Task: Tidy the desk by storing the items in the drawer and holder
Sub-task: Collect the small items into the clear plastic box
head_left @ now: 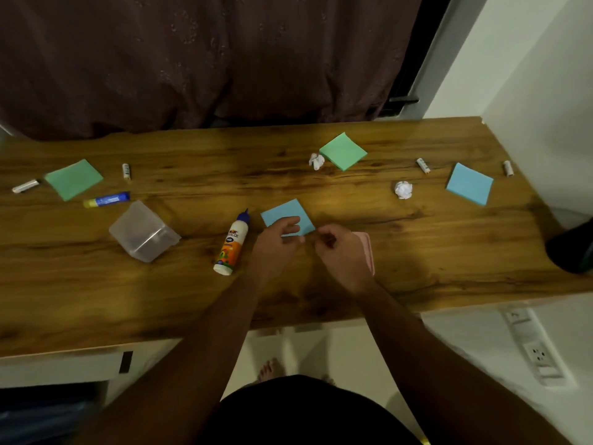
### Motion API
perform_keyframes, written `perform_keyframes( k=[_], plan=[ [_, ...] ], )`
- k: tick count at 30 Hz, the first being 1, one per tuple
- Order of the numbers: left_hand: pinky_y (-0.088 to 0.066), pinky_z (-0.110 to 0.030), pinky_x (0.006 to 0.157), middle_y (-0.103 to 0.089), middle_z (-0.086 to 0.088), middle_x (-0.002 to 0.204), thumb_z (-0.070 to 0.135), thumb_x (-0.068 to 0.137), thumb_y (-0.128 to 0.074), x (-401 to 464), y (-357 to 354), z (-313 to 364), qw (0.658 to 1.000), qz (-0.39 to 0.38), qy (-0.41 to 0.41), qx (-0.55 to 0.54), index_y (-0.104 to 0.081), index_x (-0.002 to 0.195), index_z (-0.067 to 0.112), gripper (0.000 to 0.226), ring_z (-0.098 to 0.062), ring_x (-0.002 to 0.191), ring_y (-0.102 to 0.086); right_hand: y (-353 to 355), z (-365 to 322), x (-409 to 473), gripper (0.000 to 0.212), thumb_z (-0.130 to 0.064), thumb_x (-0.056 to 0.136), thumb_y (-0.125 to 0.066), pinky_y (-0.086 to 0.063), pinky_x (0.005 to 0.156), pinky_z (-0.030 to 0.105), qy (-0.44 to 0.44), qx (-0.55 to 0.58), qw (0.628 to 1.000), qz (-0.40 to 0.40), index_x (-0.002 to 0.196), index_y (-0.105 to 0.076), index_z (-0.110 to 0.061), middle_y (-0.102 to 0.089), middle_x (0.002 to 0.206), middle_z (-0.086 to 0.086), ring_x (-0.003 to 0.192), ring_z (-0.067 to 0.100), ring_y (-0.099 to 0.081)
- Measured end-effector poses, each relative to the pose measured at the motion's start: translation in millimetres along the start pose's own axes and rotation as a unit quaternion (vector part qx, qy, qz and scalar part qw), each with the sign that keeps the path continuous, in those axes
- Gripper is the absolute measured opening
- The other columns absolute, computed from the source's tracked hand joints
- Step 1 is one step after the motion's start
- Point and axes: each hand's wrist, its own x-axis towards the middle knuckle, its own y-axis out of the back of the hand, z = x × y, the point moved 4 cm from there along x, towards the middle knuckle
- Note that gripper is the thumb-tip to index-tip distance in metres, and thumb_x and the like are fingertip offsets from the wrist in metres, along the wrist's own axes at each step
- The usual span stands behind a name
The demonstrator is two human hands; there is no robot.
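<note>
Head view, wooden desk point(417, 252). I see my left hand point(276, 242) near the middle of the desk, fingers lying on the near edge of a blue pad point(287, 215); whether they press or pinch it I cannot tell. My right hand point(340, 252) sits just beside it, fingers curled in at the pad's near right corner; what they hold, if anything, I cannot tell. A pink pad point(367, 248) lies partly under the right hand.

Just left of the left hand a glue bottle point(231, 244) lies on its side, blue cap toward the far edge. Further left a clear tub point(144, 232) lies tipped over. Toward the left edge: a glue stick point(107, 199), a green pad point(73, 178), a battery point(126, 171) and another battery point(25, 186).

Near the far edge, right of centre: a second green pad point(343, 151) with a paper ball point(316, 161) just beside it. Toward the right edge: a second paper ball point(403, 189), a third battery point(423, 165), a second blue pad point(469, 184) and a fourth battery point(508, 168). A dark object point(572, 252) stands at the right edge.
</note>
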Motion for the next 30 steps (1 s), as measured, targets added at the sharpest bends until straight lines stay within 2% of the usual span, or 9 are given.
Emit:
perform_keyframes(
  k=[3, 5, 7, 10, 16, 20, 23, 27, 30],
  plan=[
    [-0.049, -0.043, 0.100, -0.061, -0.006, 0.129, 0.010, 0.089, -0.065, -4, -23, 6, 1.000, -0.008, 0.005, -0.002, -0.056, 0.130, 0.018, 0.043, -0.018, 0.114, -0.059, 10, 20, -2, 0.016, -0.030, 0.087, -0.065, -0.053, 0.079, 0.031, -0.003, -0.002, 1.000, 0.011, 0.095, -0.072, -0.018, -0.072, 0.086, -0.006, 0.078, 0.011, -0.064],
    [-0.048, -0.037, 0.100, -0.060, -0.004, 0.131, 0.010, 0.090, -0.064, -8, -31, 9, 1.000, -0.003, 0.009, -0.002, -0.055, 0.132, 0.018, 0.043, -0.016, 0.115, -0.059, 12, 30, -5, 0.018, -0.029, 0.087, -0.064, -0.054, 0.080, 0.039, -0.017, 0.007, 1.000, -0.010, 0.099, -0.071, -0.016, -0.067, 0.090, -0.008, 0.089, 0.019, -0.063],
    [-0.048, -0.037, 0.101, -0.060, -0.002, 0.130, 0.011, 0.090, -0.064, -14, -36, 9, 1.000, 0.010, 0.008, -0.009, -0.055, 0.131, 0.019, 0.043, -0.015, 0.114, -0.059, 13, 37, -6, 0.022, -0.025, 0.088, -0.064, -0.055, 0.080, 0.034, -0.027, 0.018, 0.999, -0.029, 0.106, -0.069, -0.014, -0.061, 0.095, -0.006, 0.095, 0.020, -0.060],
    [-0.050, -0.038, 0.098, -0.063, -0.001, 0.126, 0.012, 0.089, -0.066, -25, -25, 4, 0.999, 0.045, 0.016, -0.009, -0.058, 0.127, 0.022, 0.041, -0.014, 0.110, -0.061, 5, 36, -7, 0.024, -0.020, 0.090, -0.063, -0.040, 0.080, 0.016, -0.011, 0.017, 0.998, -0.052, 0.111, -0.068, -0.009, -0.066, 0.104, 0.001, 0.094, 0.009, -0.054],
    [-0.054, -0.032, 0.092, -0.066, 0.002, 0.114, 0.015, 0.090, -0.064, -35, 51, 2, 0.985, 0.174, -0.006, -0.020, -0.060, 0.125, 0.014, 0.035, -0.009, 0.105, -0.063, -25, -4, -6, 0.025, -0.029, 0.090, -0.063, -0.049, 0.077, 0.026, 0.008, 0.076, 0.993, -0.092, 0.110, -0.067, -0.015, -0.070, 0.104, 0.002, 0.087, 0.012, -0.062],
    [-0.052, -0.026, 0.089, -0.065, 0.002, 0.109, 0.015, 0.092, -0.062, -37, 119, -2, 0.965, 0.260, -0.006, -0.021, -0.059, 0.126, 0.011, 0.034, -0.006, 0.098, -0.061, -48, -46, 2, 0.023, -0.028, 0.089, -0.067, -0.043, 0.074, 0.017, 0.040, 0.088, 0.989, -0.112, 0.108, -0.068, -0.015, -0.066, 0.100, -0.004, 0.087, 0.006, -0.057],
    [-0.049, -0.015, 0.077, -0.066, 0.002, 0.112, 0.019, 0.094, -0.060, -38, 171, -12, 0.949, 0.315, 0.004, 0.012, -0.062, 0.123, 0.012, 0.030, -0.003, 0.094, -0.060, -76, -79, 8, 0.022, -0.027, 0.089, -0.067, -0.046, 0.074, 0.020, 0.052, 0.103, 0.986, -0.124, 0.106, -0.068, -0.014, -0.066, 0.099, -0.001, 0.089, 0.009, -0.059],
    [-0.055, -0.033, 0.085, -0.068, 0.001, 0.112, 0.033, 0.093, -0.059, -39, 235, -28, 0.934, 0.351, 0.031, 0.061, -0.064, 0.120, 0.018, 0.031, -0.014, 0.101, -0.063, -116, -127, 12, 0.020, -0.031, 0.090, -0.065, -0.047, 0.074, 0.021, 0.044, 0.131, 0.982, -0.129, 0.106, -0.068, -0.019, -0.064, 0.094, -0.007, 0.087, 0.007, -0.059],
    [-0.051, -0.031, 0.085, -0.067, -0.002, 0.116, 0.036, 0.093, -0.058, -32, 271, -37, 0.930, 0.349, 0.050, 0.104, -0.062, 0.123, 0.017, 0.036, -0.018, 0.105, -0.062, -149, -158, 18, 0.022, -0.032, 0.093, -0.061, -0.042, 0.070, 0.016, 0.034, 0.120, 0.981, -0.148, 0.110, -0.067, -0.018, -0.065, 0.098, -0.006, 0.091, 0.007, -0.057]
  ],
)
